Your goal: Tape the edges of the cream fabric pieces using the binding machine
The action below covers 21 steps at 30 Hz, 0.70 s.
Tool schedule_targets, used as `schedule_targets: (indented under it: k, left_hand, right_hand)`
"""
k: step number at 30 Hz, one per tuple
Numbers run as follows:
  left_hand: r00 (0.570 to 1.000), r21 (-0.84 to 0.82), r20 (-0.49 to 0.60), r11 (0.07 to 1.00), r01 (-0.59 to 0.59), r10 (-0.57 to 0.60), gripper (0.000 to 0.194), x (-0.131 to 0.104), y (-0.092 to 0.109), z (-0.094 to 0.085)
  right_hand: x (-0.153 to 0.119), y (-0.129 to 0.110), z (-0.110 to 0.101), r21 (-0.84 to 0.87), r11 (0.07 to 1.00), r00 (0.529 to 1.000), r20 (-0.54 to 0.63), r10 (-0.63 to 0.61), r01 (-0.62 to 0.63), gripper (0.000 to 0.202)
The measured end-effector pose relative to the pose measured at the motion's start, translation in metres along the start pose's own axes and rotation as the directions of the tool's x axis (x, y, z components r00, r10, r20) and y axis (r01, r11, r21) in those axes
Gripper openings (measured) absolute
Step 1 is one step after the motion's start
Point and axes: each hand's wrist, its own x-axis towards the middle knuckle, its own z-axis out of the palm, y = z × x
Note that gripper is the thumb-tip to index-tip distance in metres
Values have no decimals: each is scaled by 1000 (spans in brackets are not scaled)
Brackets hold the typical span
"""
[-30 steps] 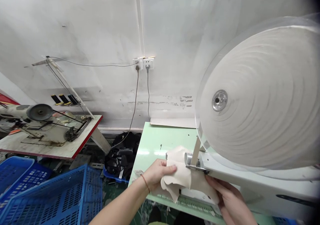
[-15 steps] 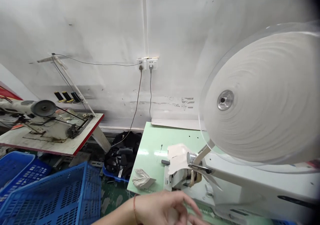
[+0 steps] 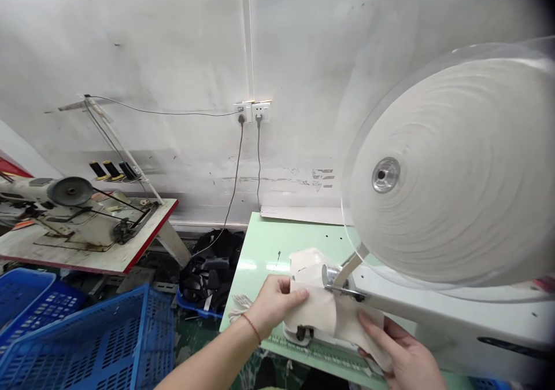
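A cream-coloured fabric piece (image 3: 318, 309) is stretched between my two hands in front of the machine head. My left hand (image 3: 277, 300) pinches its left edge, thumb on top. At the right end, my right hand (image 3: 403, 346) grips it with the thumb above and the fingers partly hidden below. A narrow tape (image 3: 350, 268) runs down from the big white roll (image 3: 455, 170) to the metal guide (image 3: 332, 275) just behind the fabric. Another cream piece (image 3: 307, 265) lies behind my left hand. The folded stack (image 3: 238, 306) is partly covered by my left wrist.
The green tabletop (image 3: 260, 251) carries the white machine (image 3: 416, 309). To the left stand blue crates (image 3: 95, 343), a sewing machine (image 3: 82, 210) on its own table, and a bin of black items (image 3: 212, 268). Power cords (image 3: 237, 170) hang from the wall sockets.
My left hand has moved up and back to the fabric's left edge. My right hand has come into fuller view at the right end. The fabric now spans between them.
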Motion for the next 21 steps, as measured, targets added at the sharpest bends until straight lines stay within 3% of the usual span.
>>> schedule_targets:
  k: [4,9,15,18,21]
  left_hand:
    - [995,-131,50,987,90,-84,57,8,-7,-4]
    - [988,-142,88,980,142,-130,56,17,-10,-7]
    - [994,163,29,981,104,-110,68,36,-21,-7]
    - [997,331,10,941,64,-71,68,39,-28,-37]
    - [997,567,-76,823,48,-6,67,32,-40,-97]
  right_hand:
    - [6,0,3,44,998,999,-1,49,-48,58]
    - [19,3,-3,26,999,999,19,44,-45,56]
    - [35,3,4,110,993,999,-29,36,-32,52]
    - [32,7,-1,162,986,998,-40,38,-31,53]
    - [27,25,-19,216,974,996,-36,86,-76,51]
